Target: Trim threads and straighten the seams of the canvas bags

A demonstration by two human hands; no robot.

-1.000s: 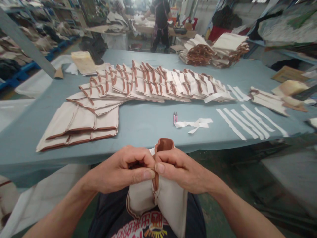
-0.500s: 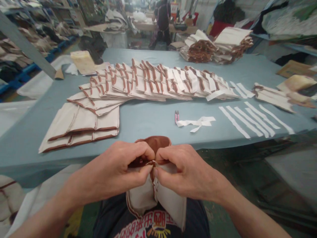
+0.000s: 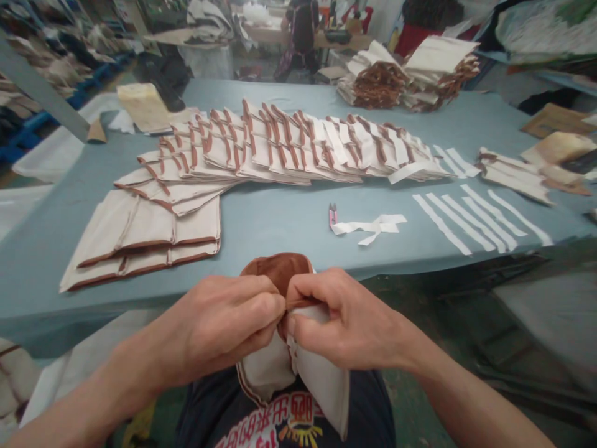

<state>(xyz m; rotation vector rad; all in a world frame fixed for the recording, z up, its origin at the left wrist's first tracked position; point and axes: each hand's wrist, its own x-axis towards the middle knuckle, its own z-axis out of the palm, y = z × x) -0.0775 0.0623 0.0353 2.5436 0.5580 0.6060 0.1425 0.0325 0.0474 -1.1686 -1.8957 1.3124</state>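
Both hands [image 3: 285,311] pinching soft cream fabric pc [image 3: 321,367] w/ brown, curved lining.

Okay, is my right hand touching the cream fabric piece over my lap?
Touching. The head view shows the right hand pinching the cream fabric piece between thumb and fingers.

Textile-sewing workshop; overlapping cream fabric panels [image 3: 280,149] and thread snips [image 3: 333,218] on a worktable [image 3: 275,230]. Bundled panels [image 3: 380,78] behind.

The brown-lined opening [image 3: 280,269] of the cream fabric piece [image 3: 324,389] has been spread wider; the left hand's [image 3: 224,320] fingers have been curled tighter.
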